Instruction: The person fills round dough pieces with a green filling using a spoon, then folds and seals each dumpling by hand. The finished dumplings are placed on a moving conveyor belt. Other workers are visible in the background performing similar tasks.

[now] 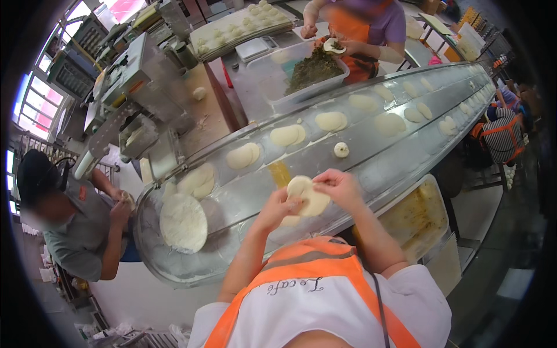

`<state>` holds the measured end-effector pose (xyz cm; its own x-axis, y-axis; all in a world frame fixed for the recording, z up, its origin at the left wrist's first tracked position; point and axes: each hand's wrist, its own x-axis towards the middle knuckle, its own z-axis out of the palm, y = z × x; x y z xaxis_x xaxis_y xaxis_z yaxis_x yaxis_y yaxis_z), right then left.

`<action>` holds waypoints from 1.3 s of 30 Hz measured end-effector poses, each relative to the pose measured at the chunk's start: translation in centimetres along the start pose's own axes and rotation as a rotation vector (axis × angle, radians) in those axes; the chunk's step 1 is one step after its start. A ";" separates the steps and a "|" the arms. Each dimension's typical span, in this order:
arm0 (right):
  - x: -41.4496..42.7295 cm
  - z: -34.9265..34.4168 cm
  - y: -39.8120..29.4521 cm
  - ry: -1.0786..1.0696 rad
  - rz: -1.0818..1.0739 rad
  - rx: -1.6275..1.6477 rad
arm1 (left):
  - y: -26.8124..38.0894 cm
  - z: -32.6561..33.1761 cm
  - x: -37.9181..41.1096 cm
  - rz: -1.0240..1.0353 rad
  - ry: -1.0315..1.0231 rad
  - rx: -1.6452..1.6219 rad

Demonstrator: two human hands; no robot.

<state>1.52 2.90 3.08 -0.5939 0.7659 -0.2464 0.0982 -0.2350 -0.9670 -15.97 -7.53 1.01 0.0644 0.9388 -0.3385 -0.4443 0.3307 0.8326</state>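
A round, flat dough wrapper [315, 202] is held between my two hands above the near side of the metal conveyor table. My left hand [278, 208] grips its left side, with fingers lying over the dough. At its upper right edge, my right hand [337, 185] pinches the dough between thumb and fingers. Just under my left hand, another piece of dough [290, 220] lies on the metal. A closed round bun [341, 150] sits beyond my hands on the middle strip. Overlapping dough wrappers [287, 135] lie in pairs along the far lane.
A floury round board or plate [183, 223] lies at the conveyor's left end [143, 235], near a co-worker in grey. Across stands another co-worker beside a plastic tub of dark green filling [315, 71]. A stained tray [413, 217] is at the near right, below the conveyor.
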 end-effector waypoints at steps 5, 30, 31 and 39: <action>0.9 -1.3 0.1 -0.028 0.039 0.027 | -0.5 0.0 1.9 -0.019 0.123 -0.001; 13.2 -6.1 -0.4 0.039 -0.165 -0.350 | -4.5 -1.9 4.6 -0.130 0.252 -0.667; 15.6 -8.0 -1.4 0.122 -0.271 -0.463 | -4.9 -2.3 4.5 -0.121 0.231 -0.765; 35.5 -17.7 -4.3 0.137 -0.424 -1.272 | -7.1 -3.7 6.0 -0.179 0.363 -0.807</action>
<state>-5.85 41.68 -2.68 -0.6861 0.7115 0.1519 0.6398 0.6894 -0.3396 -15.70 -4.63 -8.57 -0.0327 0.7461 -0.6651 -0.9555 0.1720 0.2399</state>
